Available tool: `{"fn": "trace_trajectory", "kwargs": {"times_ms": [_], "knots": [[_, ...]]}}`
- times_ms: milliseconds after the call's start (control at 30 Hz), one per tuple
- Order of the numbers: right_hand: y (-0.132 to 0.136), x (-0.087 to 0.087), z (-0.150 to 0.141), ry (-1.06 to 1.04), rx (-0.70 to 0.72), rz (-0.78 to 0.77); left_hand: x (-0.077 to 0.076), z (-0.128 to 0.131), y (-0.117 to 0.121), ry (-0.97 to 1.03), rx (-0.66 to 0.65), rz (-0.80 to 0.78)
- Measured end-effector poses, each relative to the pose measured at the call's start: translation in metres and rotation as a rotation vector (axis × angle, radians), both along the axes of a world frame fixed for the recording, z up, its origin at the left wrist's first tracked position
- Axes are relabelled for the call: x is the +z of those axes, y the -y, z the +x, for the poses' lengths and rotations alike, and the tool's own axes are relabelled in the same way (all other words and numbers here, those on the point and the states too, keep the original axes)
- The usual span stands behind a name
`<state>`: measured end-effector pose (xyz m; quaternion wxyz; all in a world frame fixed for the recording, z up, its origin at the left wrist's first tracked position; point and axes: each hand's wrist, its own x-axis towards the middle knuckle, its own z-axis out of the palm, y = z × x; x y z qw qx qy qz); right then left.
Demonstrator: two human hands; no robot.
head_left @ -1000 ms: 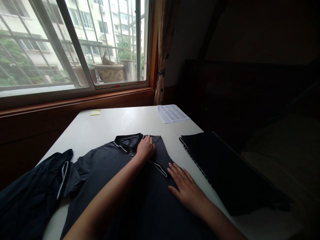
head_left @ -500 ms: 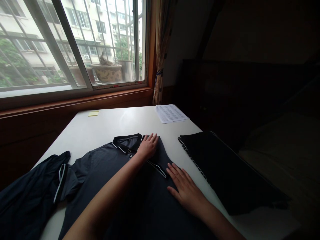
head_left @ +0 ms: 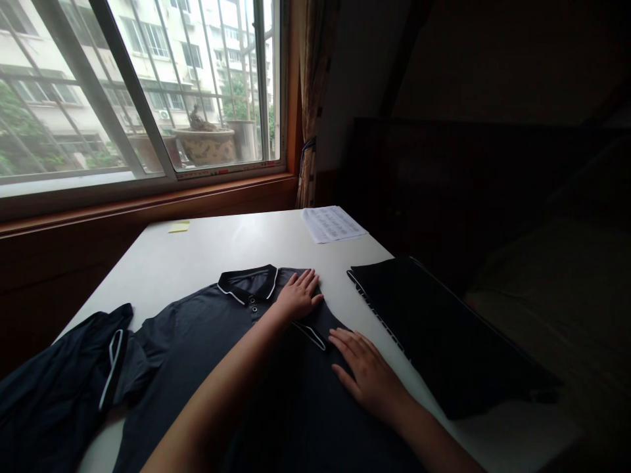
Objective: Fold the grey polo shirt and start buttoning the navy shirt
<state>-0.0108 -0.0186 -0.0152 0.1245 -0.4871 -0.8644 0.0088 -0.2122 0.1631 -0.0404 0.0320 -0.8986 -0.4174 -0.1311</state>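
Observation:
A dark polo shirt (head_left: 211, 348) with a white-edged collar lies front up on the white table (head_left: 207, 249). Its right sleeve is folded in over the body. My left hand (head_left: 297, 295) lies flat and open on the shoulder beside the collar, fingers stretched toward the table's far side. My right hand (head_left: 365, 368) rests flat and open on the folded edge, just right of the sleeve's white trim.
A folded dark garment (head_left: 444, 335) lies to the right on the table. Another dark garment (head_left: 54, 381) is bunched at the left edge. A printed sheet (head_left: 332, 223) and a yellow sticky note (head_left: 178, 227) sit at the far side, under the window (head_left: 138, 92).
My left hand has uncurled from a loose fist to flat fingers and slid slightly right along the shoulder. The right hand has stayed in place. The view has shifted slightly.

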Motion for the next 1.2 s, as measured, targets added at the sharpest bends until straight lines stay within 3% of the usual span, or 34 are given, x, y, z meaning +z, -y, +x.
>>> {"fn": "trace_trajectory", "kwargs": {"times_ms": [200, 367, 600, 800, 1033, 1200], "knots": [[0.0, 0.001, 0.0, -0.035, -0.012, 0.009, 0.001, 0.0, 0.008, 0.006, 0.065, -0.007], [-0.001, -0.002, 0.0, -0.021, -0.016, 0.015, 0.004, -0.014, 0.027, -0.019, 0.001, -0.028], [-0.001, 0.0, 0.0, -0.025, -0.014, 0.033, 0.018, -0.057, 0.089, 0.004, -0.14, -0.047], [-0.002, 0.002, -0.002, -0.026, -0.017, 0.034, 0.03, -0.115, 0.15, -0.057, -0.212, -0.135], [-0.01, 0.006, -0.004, -0.002, -0.01, 0.056, 0.029, -0.203, 0.209, -0.134, 0.005, -0.078], [-0.035, 0.016, -0.023, -0.04, -0.008, 0.085, 0.021, -0.223, 0.248, -0.161, 0.114, -0.003]]}}
